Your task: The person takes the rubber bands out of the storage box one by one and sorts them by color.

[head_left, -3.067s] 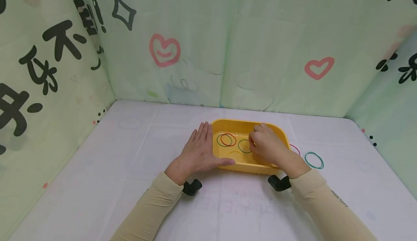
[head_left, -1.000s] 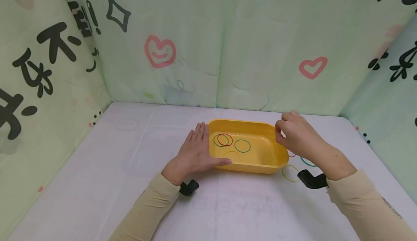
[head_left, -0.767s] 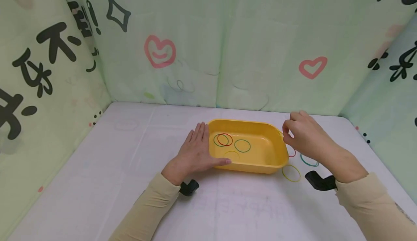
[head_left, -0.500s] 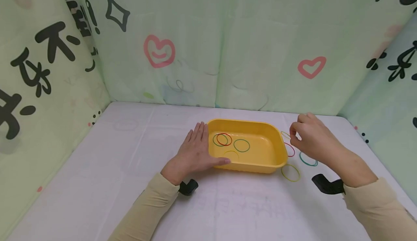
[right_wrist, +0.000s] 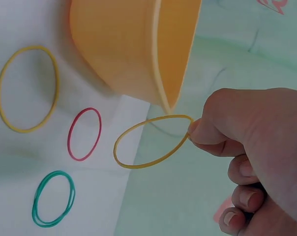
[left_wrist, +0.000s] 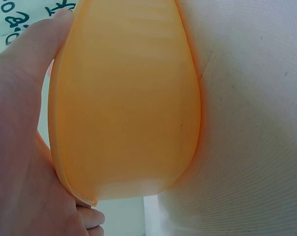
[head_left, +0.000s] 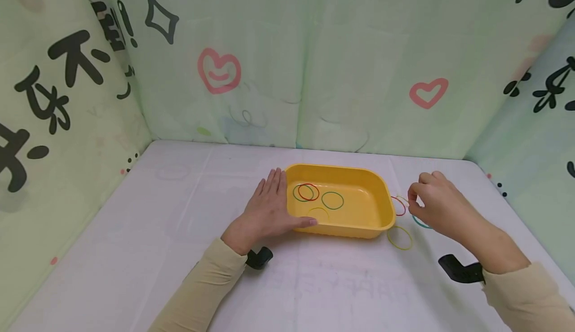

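Note:
My left hand [head_left: 267, 214] lies against the left end of the yellow plastic tray [head_left: 341, 231], fingers straight and thumb stretched along its front rim. To the tray's right, my right hand [head_left: 444, 209] pinches a yellow rubber band [right_wrist: 149, 164] between thumb and forefinger; the loop hangs just off the tray's end. On the table nearby lie a red rubber band [right_wrist: 69, 140], another yellow band [right_wrist: 56, 83] and a bundle of green bands [right_wrist: 35, 201], partly covered by my hand in the head view. Inside the tray are a red band [head_left: 308, 183] overlapping a green one, a second green band [head_left: 333, 209] and a faint yellow one [head_left: 318, 208].
A white cloth [head_left: 224, 282] covers the table. Pale green printed curtains [head_left: 359, 72] stand behind it and along both sides. A black wrist camera mount [head_left: 461, 270] juts out under my right wrist, with another at the left one.
My right hand has come out of the tray, carrying a yellow rubber band over its right end, then moved farther right and lower toward the table. My left hand keeps its place on the tray.

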Demonstrator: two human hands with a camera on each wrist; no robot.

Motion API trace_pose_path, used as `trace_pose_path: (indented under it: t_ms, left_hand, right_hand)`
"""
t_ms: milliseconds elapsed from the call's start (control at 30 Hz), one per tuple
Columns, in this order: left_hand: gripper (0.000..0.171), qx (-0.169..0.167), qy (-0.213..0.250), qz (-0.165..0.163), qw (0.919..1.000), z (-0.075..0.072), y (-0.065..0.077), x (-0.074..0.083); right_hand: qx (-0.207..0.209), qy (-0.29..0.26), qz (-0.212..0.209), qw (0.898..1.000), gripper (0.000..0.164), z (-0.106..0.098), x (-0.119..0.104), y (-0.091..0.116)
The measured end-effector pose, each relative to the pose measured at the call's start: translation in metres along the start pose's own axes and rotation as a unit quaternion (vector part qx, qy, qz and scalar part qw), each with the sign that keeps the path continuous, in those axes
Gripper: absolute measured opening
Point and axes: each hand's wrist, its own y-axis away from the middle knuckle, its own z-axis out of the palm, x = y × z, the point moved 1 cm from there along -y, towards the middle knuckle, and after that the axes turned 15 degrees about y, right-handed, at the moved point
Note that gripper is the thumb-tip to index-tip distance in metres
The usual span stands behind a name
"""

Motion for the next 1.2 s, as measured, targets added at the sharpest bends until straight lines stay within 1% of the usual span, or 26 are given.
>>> trace_pose_path:
  t_ms: [200, 367, 433, 533, 733, 833, 933, 1067, 1200]
  left_hand:
    - [0.133, 0.0, 0.0, -0.002, 1.0, 0.0, 0.0, 0.0]
    - [0.133, 0.002, 0.001, -0.002, 1.0, 0.0, 0.0, 0.0]
    - [0.132, 0.002, 0.002, -0.001, 1.0, 0.0, 0.0, 0.0]
    - [0.132, 0.004, 0.002, 0.001, 1.0, 0.0, 0.001, 0.0]
    - [0.132, 0.006, 0.002, 0.002, 1.0, 0.0, 0.0, 0.0]
    - [0.132, 0.007, 0.002, 0.002, 1.0, 0.0, 0.001, 0.0]
    - [0.132, 0.005, 0.003, 0.001, 1.0, 0.0, 0.001, 0.001]
    - [0.132, 0.004, 0.004, -0.001, 1.0, 0.001, 0.0, 0.001]
    - [0.132, 0.003, 0.005, 0.0, 1.0, 0.001, 0.001, 0.001]
  right_hand:
    - [-0.039, -0.009, 0.01, 0.999, 0.015, 0.011, -0.005, 0.009]
    - [-0.036, -0.01, 0.005, 0.999, 0.016, 0.019, -0.009, 0.014]
    - [-0.044, -0.014, 0.006, 0.999, 0.016, 0.021, -0.01, 0.016]
    - [-0.068, -0.025, 0.007, 0.997, 0.017, 0.023, -0.012, 0.017]
    - [-0.125, -0.053, 0.001, 0.991, 0.015, 0.026, -0.016, 0.018]
    - [-0.145, -0.06, 0.001, 0.988, 0.014, 0.025, -0.017, 0.019]
    - [-0.136, -0.057, 0.008, 0.989, 0.015, 0.024, -0.016, 0.02]
    - [-0.089, -0.041, 0.02, 0.995, 0.015, 0.019, -0.013, 0.019]
    - [-0.064, -0.032, 0.029, 0.997, 0.015, 0.015, -0.012, 0.015]
